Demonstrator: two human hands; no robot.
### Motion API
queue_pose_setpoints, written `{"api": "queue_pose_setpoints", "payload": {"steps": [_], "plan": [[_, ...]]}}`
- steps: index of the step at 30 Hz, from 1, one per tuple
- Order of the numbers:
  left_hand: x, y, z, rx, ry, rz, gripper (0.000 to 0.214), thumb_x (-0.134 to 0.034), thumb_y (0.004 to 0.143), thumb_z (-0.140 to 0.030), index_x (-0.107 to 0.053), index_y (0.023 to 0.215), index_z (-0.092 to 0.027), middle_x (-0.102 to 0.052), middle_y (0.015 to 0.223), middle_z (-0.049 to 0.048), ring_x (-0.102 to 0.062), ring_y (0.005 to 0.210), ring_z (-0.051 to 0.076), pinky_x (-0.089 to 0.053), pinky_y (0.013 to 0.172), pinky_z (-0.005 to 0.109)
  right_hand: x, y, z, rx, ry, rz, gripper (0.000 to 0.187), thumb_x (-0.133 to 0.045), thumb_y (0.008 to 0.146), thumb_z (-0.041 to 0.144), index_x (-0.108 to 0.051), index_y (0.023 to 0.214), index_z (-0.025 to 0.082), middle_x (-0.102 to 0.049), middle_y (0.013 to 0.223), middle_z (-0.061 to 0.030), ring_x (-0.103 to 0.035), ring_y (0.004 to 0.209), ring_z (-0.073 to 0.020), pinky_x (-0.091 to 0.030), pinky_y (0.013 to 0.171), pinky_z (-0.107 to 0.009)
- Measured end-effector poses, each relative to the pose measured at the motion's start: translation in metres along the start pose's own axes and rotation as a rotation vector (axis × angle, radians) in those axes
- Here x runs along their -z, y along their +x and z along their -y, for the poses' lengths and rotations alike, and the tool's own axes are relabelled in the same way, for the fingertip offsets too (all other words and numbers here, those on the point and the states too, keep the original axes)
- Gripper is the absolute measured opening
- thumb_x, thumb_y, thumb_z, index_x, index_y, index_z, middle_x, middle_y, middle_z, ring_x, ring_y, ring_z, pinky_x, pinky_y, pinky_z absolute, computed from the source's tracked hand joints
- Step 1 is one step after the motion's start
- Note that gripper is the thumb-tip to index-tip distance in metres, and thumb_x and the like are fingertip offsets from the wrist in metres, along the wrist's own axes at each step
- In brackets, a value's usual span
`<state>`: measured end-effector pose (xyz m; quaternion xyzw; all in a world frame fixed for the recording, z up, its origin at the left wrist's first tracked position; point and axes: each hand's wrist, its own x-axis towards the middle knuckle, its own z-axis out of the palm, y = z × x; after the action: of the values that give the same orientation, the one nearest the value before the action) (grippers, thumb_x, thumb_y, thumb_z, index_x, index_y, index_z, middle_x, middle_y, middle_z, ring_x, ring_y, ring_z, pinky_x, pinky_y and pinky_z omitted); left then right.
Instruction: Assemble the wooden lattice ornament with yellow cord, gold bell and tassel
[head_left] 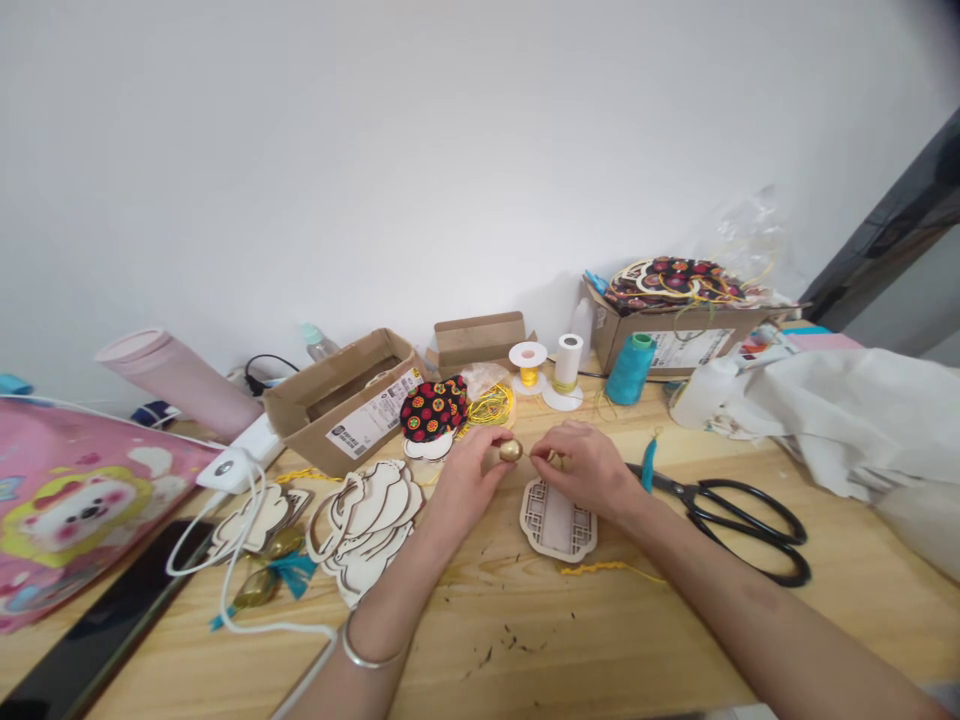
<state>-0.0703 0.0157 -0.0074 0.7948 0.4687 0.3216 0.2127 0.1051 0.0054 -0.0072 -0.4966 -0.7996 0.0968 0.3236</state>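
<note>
The polished oval gold bead (pixel 511 451) is pinched in the fingertips of the left hand (pixel 469 482), its long axis running sideways toward the right hand (pixel 586 467), whose closed fingertips sit just beside its free end, their contents too small to confirm.

The small bead (pixel 511 451) was glossy, gold-coloured metal, and the tag (pixel 557 520) was matt, pale wood. The tabletop (pixel 480 640) was smooth, light wood, the box (pixel 300 425) matt cardboard, the scissor handles (pixel 765 582) shiny black plastic, and the cloth (pixel 433 408) soft, printed fabric.
</note>
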Motion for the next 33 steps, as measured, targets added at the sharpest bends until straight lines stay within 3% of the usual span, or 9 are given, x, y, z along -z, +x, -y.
{"api": "queue_pose_setpoints", "payload": {"steps": [15,22,33], "plan": [[-0.0035,-0.0023,-0.0002,-0.02,-0.023,0.026,0.025,-0.054,0.071,-0.013,-0.052,0.095,-0.021,-0.059,0.097,0.0024,-0.053,0.094,0.018,-0.04,0.085,0.034,-0.0013,-0.0007,-0.0011,0.009,-0.023,-0.006,0.012,-0.056,0.073,0.016,-0.065,0.065,0.02,-0.064,0.063,-0.001,-0.053,0.061,-0.0134,-0.036,0.06,-0.026],[-0.0019,-0.0021,-0.0006,0.005,-0.029,0.014,0.026,-0.055,0.07,-0.012,-0.053,0.095,-0.021,-0.059,0.096,0.0019,-0.053,0.093,0.017,-0.04,0.084,0.033,0.0005,-0.0012,-0.0016,-0.022,0.062,0.014,0.011,-0.056,0.073,0.02,-0.067,0.075,0.022,-0.066,0.07,-0.0009,-0.055,0.065,-0.0135,-0.039,0.063,-0.025],[-0.0014,-0.0024,-0.0033,0.0,-0.019,0.011,0.024,-0.056,0.07,-0.014,-0.054,0.094,-0.021,-0.059,0.097,0.0027,-0.053,0.093,0.018,-0.04,0.085,0.035,-0.0058,-0.0002,-0.0068,0.0,0.075,-0.025,0.012,-0.056,0.071,0.015,-0.065,0.067,0.021,-0.065,0.064,0.0005,-0.053,0.061,-0.0125,-0.038,0.061,-0.026]]}}
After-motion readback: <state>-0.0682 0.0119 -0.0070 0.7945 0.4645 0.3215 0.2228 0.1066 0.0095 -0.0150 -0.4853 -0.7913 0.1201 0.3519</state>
